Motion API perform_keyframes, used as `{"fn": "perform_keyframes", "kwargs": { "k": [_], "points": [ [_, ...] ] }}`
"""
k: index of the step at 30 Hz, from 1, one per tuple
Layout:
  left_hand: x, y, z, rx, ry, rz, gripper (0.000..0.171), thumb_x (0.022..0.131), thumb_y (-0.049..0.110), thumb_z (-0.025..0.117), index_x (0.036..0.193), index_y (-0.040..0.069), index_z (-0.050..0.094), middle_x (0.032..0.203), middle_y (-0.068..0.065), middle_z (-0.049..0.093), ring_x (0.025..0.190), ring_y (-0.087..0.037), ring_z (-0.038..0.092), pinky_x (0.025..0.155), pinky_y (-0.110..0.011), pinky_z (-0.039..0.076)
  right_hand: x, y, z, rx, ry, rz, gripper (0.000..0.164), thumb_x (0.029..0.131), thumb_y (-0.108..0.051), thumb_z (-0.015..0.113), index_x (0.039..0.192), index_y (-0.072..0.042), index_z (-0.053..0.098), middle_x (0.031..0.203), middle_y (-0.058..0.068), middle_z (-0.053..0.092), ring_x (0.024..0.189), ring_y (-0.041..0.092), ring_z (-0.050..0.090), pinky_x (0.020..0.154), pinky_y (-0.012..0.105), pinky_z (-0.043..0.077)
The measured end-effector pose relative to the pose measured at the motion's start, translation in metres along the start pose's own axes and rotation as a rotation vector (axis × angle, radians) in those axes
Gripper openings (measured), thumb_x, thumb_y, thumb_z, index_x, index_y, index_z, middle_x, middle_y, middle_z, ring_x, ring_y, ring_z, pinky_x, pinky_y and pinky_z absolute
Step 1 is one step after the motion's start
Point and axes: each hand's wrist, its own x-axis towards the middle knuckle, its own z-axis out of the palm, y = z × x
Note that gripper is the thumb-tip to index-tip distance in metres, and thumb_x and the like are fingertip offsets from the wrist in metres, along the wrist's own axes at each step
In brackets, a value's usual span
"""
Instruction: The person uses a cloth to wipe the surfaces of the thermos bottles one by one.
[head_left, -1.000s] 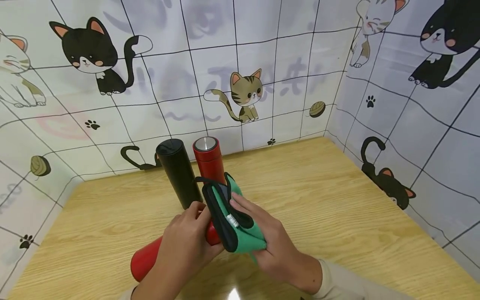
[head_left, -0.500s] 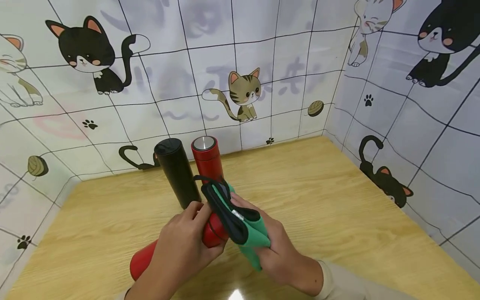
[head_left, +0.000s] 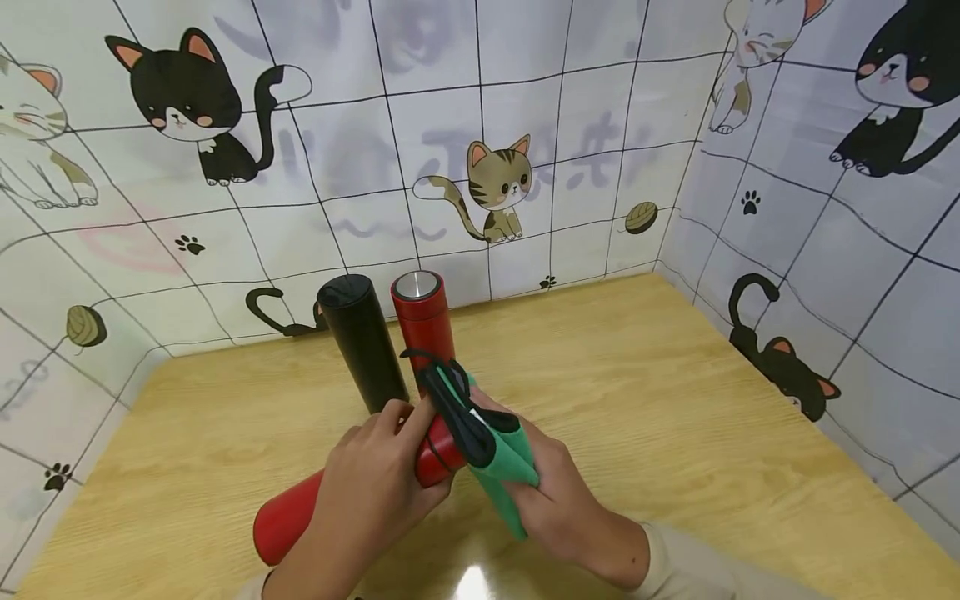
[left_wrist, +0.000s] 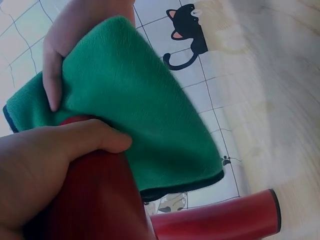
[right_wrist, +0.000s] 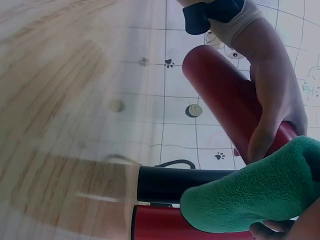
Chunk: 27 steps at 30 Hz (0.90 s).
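In the head view my left hand (head_left: pixel 375 479) grips a red thermos bottle (head_left: pixel 288 518) around its body. The bottle is held tilted, its far end up toward the right. A green cloth with black edging (head_left: pixel 504 468) is in my right hand (head_left: pixel 562 504), folded against that far end and covering its tip. From the left wrist view, the cloth (left_wrist: pixel 130 95) spreads beyond the bottle's end, and my left thumb (left_wrist: pixel 107 138) lies along the bottle. The right wrist view shows my left fingers wrapped around the bottle (right_wrist: pixel 222 90), close to the cloth (right_wrist: pixel 245 197).
A black bottle (head_left: pixel 363 342) and another red bottle with a silver-topped lid (head_left: pixel 423 321) stand upright at the back of the wooden table (head_left: pixel 600 375). A white wall sheet with cartoon cats (head_left: pixel 600 100) rises behind and to the right.
The cloth has turned and slid at the bottle's end, one corner now hanging below my right hand. More of the red end shows. My left hand keeps its grip.
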Motion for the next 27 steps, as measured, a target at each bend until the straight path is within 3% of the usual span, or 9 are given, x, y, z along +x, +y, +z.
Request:
{"fn": "perform_keyframes", "kwargs": {
  "k": [4,6,9,12,15,18,22,25,27],
  "points": [
    [0.0,-0.001,0.0,-0.003,-0.01,-0.017,0.061,0.06,0.037,0.089,0.111,0.019,0.061,0.087,-0.001,0.061,0.065,-0.014,0.058,0.058,-0.033,0.055,-0.002,0.0,0.001,0.009,0.014,-0.027,0.057,0.097,0.011,0.045,0.152,0.0,0.037,0.157,0.016,0.041,0.145,0.023,0.042,0.113,0.026,0.04],
    [0.001,-0.002,-0.002,-0.024,-0.001,-0.021,0.064,0.06,0.037,0.089,0.115,0.019,0.061,0.089,0.0,0.062,0.064,-0.013,0.058,0.058,-0.032,0.055,-0.001,0.001,0.001,0.087,0.021,-0.079,0.055,0.097,0.014,0.039,0.15,0.003,0.037,0.155,0.015,0.044,0.142,0.021,0.046,0.112,0.027,0.042],
    [0.002,-0.001,-0.008,-0.086,0.021,-0.032,0.077,0.061,0.04,0.09,0.128,0.022,0.058,0.093,0.002,0.063,0.065,-0.012,0.058,0.059,-0.03,0.056,-0.002,0.004,-0.002,0.238,0.033,-0.057,0.049,0.1,0.013,0.029,0.148,0.005,0.036,0.147,0.007,0.053,0.132,0.014,0.055,0.105,0.028,0.049],
    [0.0,0.0,-0.016,-0.239,0.06,-0.041,0.087,0.062,0.037,0.091,0.139,0.027,0.052,0.099,0.005,0.063,0.075,-0.01,0.063,0.065,-0.029,0.059,-0.003,0.007,-0.004,0.335,0.047,0.138,0.038,0.108,-0.001,0.026,0.144,0.002,0.038,0.134,0.0,0.057,0.119,0.007,0.062,0.096,0.028,0.055],
    [0.0,0.001,-0.021,-0.447,0.109,-0.024,0.089,0.065,0.027,0.092,0.143,0.024,0.049,0.107,0.005,0.064,0.09,-0.012,0.068,0.074,-0.031,0.061,0.001,0.012,-0.003,0.352,0.041,0.349,0.036,0.11,-0.017,0.03,0.141,0.0,0.04,0.127,0.012,0.06,0.108,0.015,0.069,0.088,0.033,0.059],
    [0.0,0.0,-0.026,-0.63,0.152,-0.002,0.09,0.066,0.017,0.092,0.144,0.017,0.048,0.119,0.001,0.065,0.104,-0.016,0.067,0.083,-0.031,0.06,0.005,0.02,0.0,0.376,0.013,0.552,0.038,0.11,-0.025,0.036,0.14,-0.004,0.042,0.126,0.019,0.061,0.104,0.017,0.07,0.088,0.034,0.058],
    [-0.002,-0.005,-0.032,-0.847,0.184,-0.05,0.09,0.065,0.006,0.089,0.144,0.012,0.046,0.126,-0.003,0.064,0.109,-0.017,0.064,0.087,-0.026,0.058,0.004,0.029,0.005,0.486,-0.009,0.794,0.046,0.106,-0.03,0.045,0.142,-0.001,0.043,0.124,0.011,0.063,0.105,0.012,0.065,0.091,0.029,0.053],
    [-0.003,-0.009,-0.037,-1.058,0.235,-0.113,0.088,0.065,-0.007,0.082,0.143,0.007,0.044,0.122,-0.005,0.064,0.105,-0.017,0.065,0.085,-0.026,0.058,0.0,0.032,0.008,0.653,-0.047,0.918,0.048,0.104,-0.031,0.048,0.14,0.0,0.043,0.117,0.003,0.066,0.104,0.011,0.065,0.091,0.028,0.053],
    [-0.002,-0.011,-0.036,-1.214,0.285,-0.109,0.082,0.067,-0.011,0.075,0.142,0.0,0.042,0.118,-0.008,0.064,0.101,-0.019,0.068,0.083,-0.028,0.059,-0.003,0.033,0.01,0.761,-0.083,0.955,0.046,0.103,-0.031,0.048,0.137,-0.001,0.044,0.115,0.001,0.067,0.104,0.012,0.066,0.091,0.03,0.054]
  ]
}}
